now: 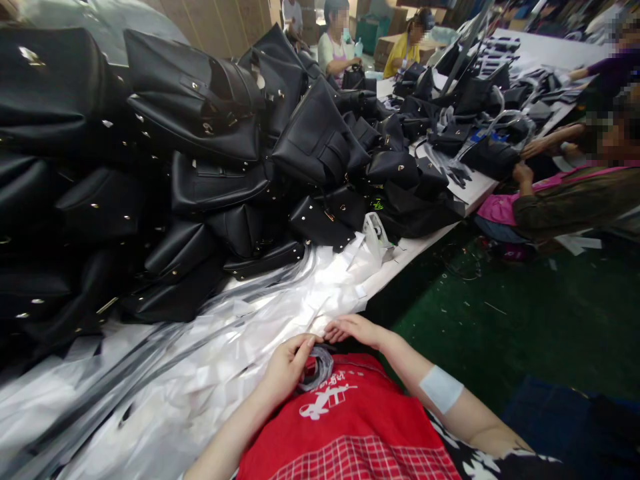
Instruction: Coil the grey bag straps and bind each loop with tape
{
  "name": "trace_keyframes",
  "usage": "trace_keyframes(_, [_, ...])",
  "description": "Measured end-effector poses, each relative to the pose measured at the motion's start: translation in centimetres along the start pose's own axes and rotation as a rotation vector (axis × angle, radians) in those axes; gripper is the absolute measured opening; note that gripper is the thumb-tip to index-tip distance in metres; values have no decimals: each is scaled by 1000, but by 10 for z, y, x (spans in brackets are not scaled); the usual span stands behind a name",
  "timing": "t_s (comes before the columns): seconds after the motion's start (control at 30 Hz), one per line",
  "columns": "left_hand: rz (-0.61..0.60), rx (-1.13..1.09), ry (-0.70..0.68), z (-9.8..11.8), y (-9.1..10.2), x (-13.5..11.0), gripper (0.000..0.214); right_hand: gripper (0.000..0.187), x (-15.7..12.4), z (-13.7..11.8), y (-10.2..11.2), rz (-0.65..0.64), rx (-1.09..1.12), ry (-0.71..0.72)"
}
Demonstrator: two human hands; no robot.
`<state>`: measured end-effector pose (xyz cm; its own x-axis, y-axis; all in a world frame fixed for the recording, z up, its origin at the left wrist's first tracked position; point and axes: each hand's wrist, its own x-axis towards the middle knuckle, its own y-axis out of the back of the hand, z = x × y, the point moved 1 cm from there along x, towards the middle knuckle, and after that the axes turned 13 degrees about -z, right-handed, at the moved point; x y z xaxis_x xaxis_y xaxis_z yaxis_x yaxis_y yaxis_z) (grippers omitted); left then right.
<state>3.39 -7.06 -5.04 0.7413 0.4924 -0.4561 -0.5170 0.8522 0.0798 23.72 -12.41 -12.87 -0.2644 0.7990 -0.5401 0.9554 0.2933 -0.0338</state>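
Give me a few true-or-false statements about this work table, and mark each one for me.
1. The handbags piled on the table are black. True.
2. The floor is red. False: it is green.
3. The left hand curls its fingers on a grey strip. True.
4. The right hand grips a handbag. False: it lies flat at the table's edge, apart from the bags.
5. The apron is blue. False: it is red.
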Motion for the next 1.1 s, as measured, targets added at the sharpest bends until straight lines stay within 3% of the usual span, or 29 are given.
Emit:
trace_keyframes(0.1, [59,-52,73,-6,3,-3,51,34,20,38,33,236,-1,-275])
trace_keyframes(0.23, [115,-109,89,-14,8,-5,55,34,30,77,51,295,-2,-453])
trace_keyframes(0.37, [141,-140,107,-18,9,-4,61,33,34,86,46,291,-62,-469])
trace_keyframes(0.8, [173,-154,106,-18,7,-9,59,26,76,24,74,473,-579,-82])
trace_keyframes(0.93, [220,-197,81,-25,8,-17,57,40,95,6,65,448,-743,29])
trace_keyframes(1.1, [303,-253,46,-40,12,-32,52,34,123,-24,39,341,-890,136])
